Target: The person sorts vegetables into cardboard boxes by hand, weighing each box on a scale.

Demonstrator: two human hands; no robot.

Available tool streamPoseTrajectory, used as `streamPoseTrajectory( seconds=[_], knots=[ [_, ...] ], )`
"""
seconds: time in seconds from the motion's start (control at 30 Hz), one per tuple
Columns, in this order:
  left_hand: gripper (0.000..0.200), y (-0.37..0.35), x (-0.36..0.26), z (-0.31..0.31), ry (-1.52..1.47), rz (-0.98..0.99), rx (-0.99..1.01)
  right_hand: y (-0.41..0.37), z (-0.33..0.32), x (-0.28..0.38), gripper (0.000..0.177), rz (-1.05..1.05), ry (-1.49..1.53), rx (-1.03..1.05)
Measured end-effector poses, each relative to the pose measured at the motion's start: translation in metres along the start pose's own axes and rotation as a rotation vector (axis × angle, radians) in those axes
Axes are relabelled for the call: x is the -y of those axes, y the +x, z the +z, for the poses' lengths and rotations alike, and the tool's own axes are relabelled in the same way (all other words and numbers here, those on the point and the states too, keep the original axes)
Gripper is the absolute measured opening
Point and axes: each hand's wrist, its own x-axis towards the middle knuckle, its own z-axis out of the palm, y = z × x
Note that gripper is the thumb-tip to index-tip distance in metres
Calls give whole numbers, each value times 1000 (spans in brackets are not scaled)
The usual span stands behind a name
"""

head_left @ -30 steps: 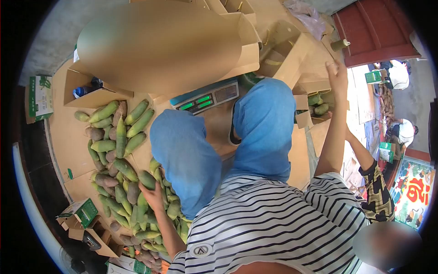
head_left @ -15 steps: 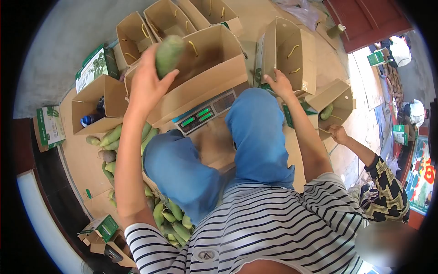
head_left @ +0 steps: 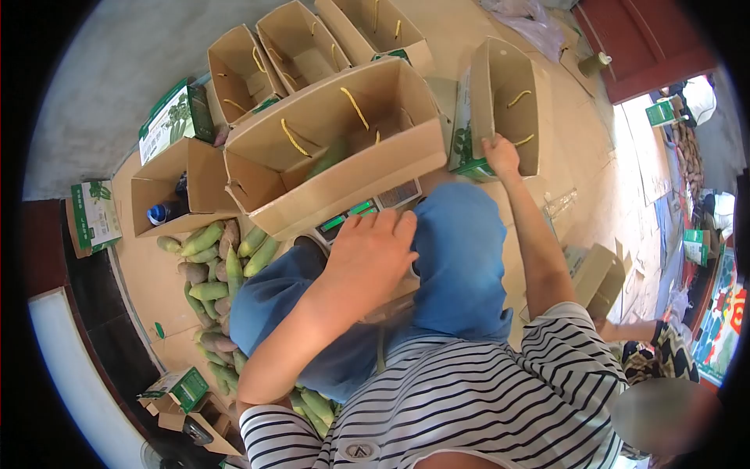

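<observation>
My left hand hovers by my knees, just below the green-lit scale. It holds nothing, and its fingers are spread a little. Partly on the scale stands a large open cardboard box with yellow rope handles. Inside it lies a green radish. My right hand touches the near rim of a tall open box at the right, with its fingers bent over the edge; what they grip is hard to make out.
Several radishes lie in a pile at the left. More open boxes stand behind the large one. A box with a blue-capped bottle is at the left. Another person's arm and a tilted box are at the right.
My left hand has let go of the radish, now in the large box, and moved down toward my knees. My right hand has shifted onto the tall box's edge. The co-worker's box has moved nearer.
</observation>
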Motion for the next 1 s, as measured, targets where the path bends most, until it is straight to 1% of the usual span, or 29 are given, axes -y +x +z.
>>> streamPoseTrajectory(
  seconds=[0.03,0.13,0.17,0.27,0.33,0.4,0.5,0.53,0.63,0.67,0.77,0.87,0.93,0.97,1.0],
  knots=[
    [46,1,12,13,-22,-8,-41,11,-3,-5,37,-3,1,-21],
    [50,-5,35,36,151,-107,33,48,-24,-8,36,-118,-22,-123],
    [50,-6,42,38,214,-130,57,61,-31,1,35,-160,-46,-116],
    [50,-6,48,44,298,-150,32,101,-53,32,33,-279,-111,-134],
    [50,-5,46,42,268,-108,-32,132,-60,56,32,-372,-134,-186],
    [48,-4,47,41,250,-95,-59,164,-65,89,31,-377,-147,-154],
    [45,-3,46,44,248,-108,-53,205,-51,132,31,-346,-145,-178],
    [44,-1,45,44,244,-111,-52,217,-43,145,30,-316,-183,-119],
    [40,0,45,47,231,-105,-86,234,-3,163,30,-350,-183,-79],
    [39,0,46,48,225,-101,-103,228,10,164,32,-403,-91,-97],
    [36,-3,44,46,239,-137,-119,221,34,154,40,-436,0,-33],
    [34,-6,41,45,239,-149,-118,210,31,133,46,-473,163,-158],
    [33,-6,34,43,236,-191,-37,222,26,111,45,-581,274,-230],
    [33,-6,31,42,228,-223,10,208,5,119,42,-561,311,-249],
    [32,-7,30,43,270,-186,-57,210,-14,115,40,-656,265,-220]
  ],
)
